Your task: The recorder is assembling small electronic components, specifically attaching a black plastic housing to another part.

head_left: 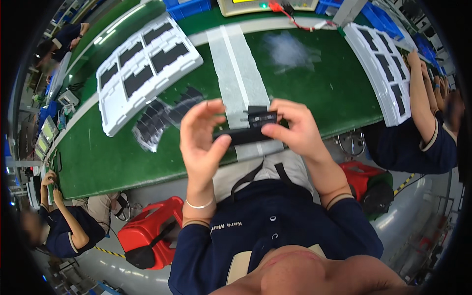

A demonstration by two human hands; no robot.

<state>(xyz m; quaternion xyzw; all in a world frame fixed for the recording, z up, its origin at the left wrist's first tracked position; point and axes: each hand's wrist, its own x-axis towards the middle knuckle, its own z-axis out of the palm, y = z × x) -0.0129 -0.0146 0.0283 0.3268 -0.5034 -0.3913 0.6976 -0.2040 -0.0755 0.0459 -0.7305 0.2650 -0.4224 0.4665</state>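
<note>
In front of my torso, over the table's near edge, a long flat black part (243, 137) lies crosswise between my hands. A smaller black block with a printed label (262, 119) stands up at its right half, with a dark flap above it. My right hand (297, 129) pinches the right end, thumb on the near face and fingers behind. My left hand (200, 140) is curled round the left end, its thumb against the near side and its upper fingers arched above. Clear plastic wrapping with dark pieces (160, 118) lies left of my hands.
A white tray (110, 115) with dark flat pieces lies at the left, another white tray (388, 105) at the right. A pale strip (231, 64) crosses the green table (324, 93). A device with red leads (263, 7) stands behind. People sit on both sides; red stools (150, 231) stand below.
</note>
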